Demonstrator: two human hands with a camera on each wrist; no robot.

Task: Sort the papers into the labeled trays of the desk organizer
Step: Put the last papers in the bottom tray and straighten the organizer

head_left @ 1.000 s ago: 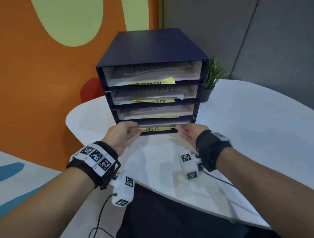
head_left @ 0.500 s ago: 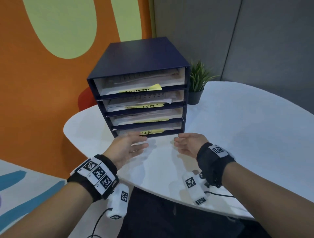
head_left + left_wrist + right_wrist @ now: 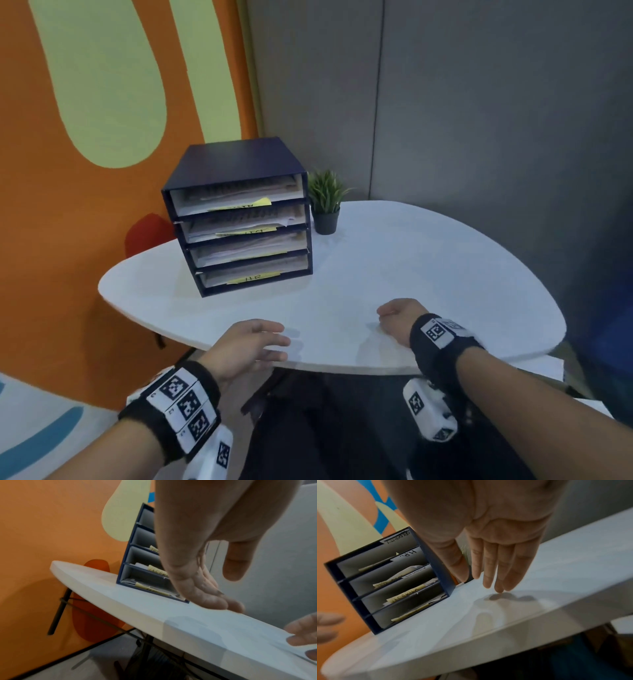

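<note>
A dark blue desk organizer [image 3: 236,164] stands at the back left of the white table [image 3: 428,260], also seen from the left wrist [image 3: 130,555] and the right wrist [image 3: 436,563]. Its stacked trays hold papers [image 3: 260,265] and carry yellow labels [image 3: 253,277]. My left hand [image 3: 253,346] hovers empty over the table's near edge, fingers straight and relaxed [image 3: 214,601]. My right hand [image 3: 397,318] is over the table to the right, well short of the organizer. Its fingers [image 3: 498,574] are straight, tips just above the tabletop, and it holds nothing.
A small green plant in a dark pot [image 3: 325,205] stands right of the organizer. An orange wall with pale green shapes [image 3: 68,171] is on the left, grey panels [image 3: 479,120] behind. Black table legs [image 3: 58,612] show under the edge.
Both hands have drawn back from the bottom tray toward the table's near edge. The view has pulled back and tilted up, so the organizer looks farther away.
</note>
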